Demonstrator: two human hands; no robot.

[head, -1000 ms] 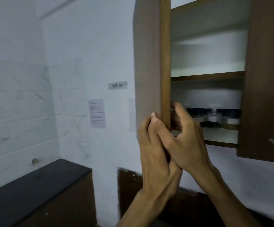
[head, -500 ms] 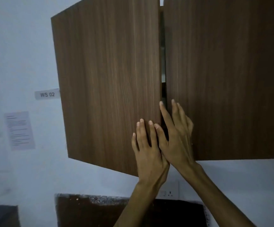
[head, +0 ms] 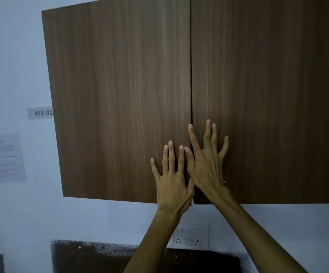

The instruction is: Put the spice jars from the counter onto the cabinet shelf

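Note:
The brown wooden wall cabinet fills the upper view with both doors closed: the left door (head: 120, 99) and the right door (head: 268, 95) meet at a thin dark seam. My left hand (head: 172, 180) lies flat on the lower right corner of the left door, fingers spread. My right hand (head: 207, 164) lies flat on the lower left part of the right door, fingers spread, its thumb side overlapping my left hand. Both hands hold nothing. The spice jars and the shelf are hidden behind the doors.
A "WS 02" label (head: 40, 113) and a printed sheet (head: 7, 158) are stuck to the white wall at left. A white socket plate (head: 191, 238) sits under the cabinet. A dark panel (head: 92, 259) runs along the bottom.
The doors stood open with jars visible on the shelf; both hands pushed them closed. The left door, slightly ajar half a second ago, now sits flush with the right one.

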